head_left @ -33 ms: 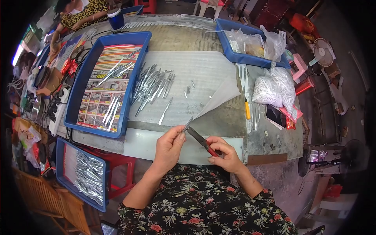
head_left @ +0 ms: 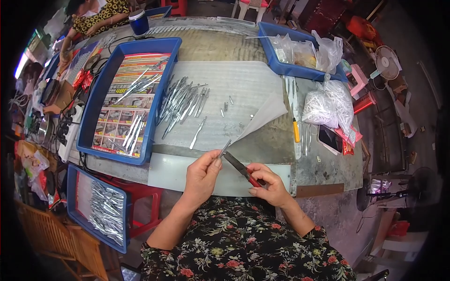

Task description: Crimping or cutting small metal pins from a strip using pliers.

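Note:
My left hand (head_left: 202, 175) pinches a slim silver metal tool (head_left: 226, 145) upright between thumb and fingertips. In my right hand (head_left: 269, 185) is a pair of pliers (head_left: 239, 166) with dark jaws and red handles. Its jaw end lies against or just beside the metal tool; contact cannot be told. Beyond my hands, a plastic sheet (head_left: 234, 77) covers part of the table, one corner folded up. On it lie a heap of slim silver tools (head_left: 180, 103), a single one (head_left: 198, 133) apart, and a few small metal bits (head_left: 225, 107).
A blue tray (head_left: 152, 140) lined with printed paper holds several silver tools at left. A lower blue tray (head_left: 124, 220) is full of them. At right lie a yellow-handled tool (head_left: 296, 131), a bag of white pieces (head_left: 328, 103), a phone (head_left: 329, 139) and another blue tray (head_left: 276, 63). A co-worker (head_left: 101, 18) sits far left.

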Tool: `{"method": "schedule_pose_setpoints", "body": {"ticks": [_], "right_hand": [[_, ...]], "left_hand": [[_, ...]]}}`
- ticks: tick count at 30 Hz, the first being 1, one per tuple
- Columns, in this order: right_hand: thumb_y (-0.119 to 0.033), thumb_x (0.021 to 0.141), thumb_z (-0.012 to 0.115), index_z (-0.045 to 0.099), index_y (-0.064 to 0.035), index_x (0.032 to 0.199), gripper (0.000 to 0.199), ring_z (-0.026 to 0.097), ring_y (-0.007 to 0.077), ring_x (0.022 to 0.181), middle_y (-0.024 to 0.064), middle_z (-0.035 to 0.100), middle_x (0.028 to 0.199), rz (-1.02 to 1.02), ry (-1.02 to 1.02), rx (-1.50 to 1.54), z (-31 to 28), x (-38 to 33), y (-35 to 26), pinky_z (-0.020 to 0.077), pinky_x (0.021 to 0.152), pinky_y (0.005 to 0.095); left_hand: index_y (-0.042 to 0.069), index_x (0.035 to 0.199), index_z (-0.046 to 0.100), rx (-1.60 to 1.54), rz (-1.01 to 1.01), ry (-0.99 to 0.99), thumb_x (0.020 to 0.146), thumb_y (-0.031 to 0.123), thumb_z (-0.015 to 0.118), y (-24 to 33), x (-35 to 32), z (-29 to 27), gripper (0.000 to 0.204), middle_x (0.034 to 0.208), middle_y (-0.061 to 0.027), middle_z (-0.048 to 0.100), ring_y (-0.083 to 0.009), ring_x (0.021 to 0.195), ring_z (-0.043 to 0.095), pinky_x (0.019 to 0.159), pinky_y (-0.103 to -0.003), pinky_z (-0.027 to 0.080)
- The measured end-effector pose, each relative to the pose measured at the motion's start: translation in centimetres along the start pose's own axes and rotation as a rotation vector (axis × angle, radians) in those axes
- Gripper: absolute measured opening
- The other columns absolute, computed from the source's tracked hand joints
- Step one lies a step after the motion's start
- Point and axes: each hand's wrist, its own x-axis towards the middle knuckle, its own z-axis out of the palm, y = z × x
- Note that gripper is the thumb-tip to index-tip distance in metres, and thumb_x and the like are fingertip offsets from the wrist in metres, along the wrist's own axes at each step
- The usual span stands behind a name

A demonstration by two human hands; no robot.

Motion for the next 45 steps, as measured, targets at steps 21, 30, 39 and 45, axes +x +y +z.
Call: {"method": "schedule_pose_setpoints", "body": {"ticks": [21,30,39,45], "right_hand": [[-0.007,0.066,0.062,0.049,0.0003,0.08,0.021,0.045,0.0202,0.093,0.0126,0.046,0.103,-0.054,-0.012,-0.192,0.2,-0.2,-0.4,0.0334,0.081,0.0276],[-0.002,0.069,0.055,0.051,0.001,0.088,0.02,0.051,0.0181,0.083,0.0159,0.049,0.106,0.367,-0.126,0.738,0.3,-0.5,1.6,0.0404,0.073,0.0273],[-0.005,0.067,0.061,0.051,0.0002,0.082,0.019,0.044,0.012,0.087,0.0093,0.044,0.106,0.138,-0.016,0.154,0.3,-0.4,0.8,0.0355,0.075,0.0226],[-0.006,0.067,0.061,0.051,-0.0003,0.079,0.018,0.045,0.015,0.088,0.0112,0.046,0.101,0.036,-0.012,-0.002,0.4,-0.1,0.6,0.0359,0.076,0.0246]], "left_hand": [[-0.002,0.096,0.055,0.048,0.024,0.033,0.082,0.007,0.049,0.0,-0.5,-0.2,0.018,0.067,0.0032,0.048,-0.003,0.055,0.039,0.05,-0.016,0.032],[-0.002,0.095,0.056,0.454,0.398,0.233,0.079,0.003,0.051,-0.1,-0.7,0.7,0.017,0.065,-0.0045,0.053,-0.008,0.057,0.046,0.052,-0.021,0.039],[-0.002,0.097,0.055,0.086,0.066,0.127,0.08,0.005,0.05,-1.2,-0.8,0.0,0.019,0.063,0.0,0.049,-0.0056,0.058,0.043,0.053,-0.019,0.037],[-0.002,0.097,0.055,0.078,0.06,0.122,0.08,0.005,0.05,-1.3,-0.7,0.0,0.019,0.063,0.0006,0.048,-0.0051,0.057,0.041,0.052,-0.019,0.036]]}}
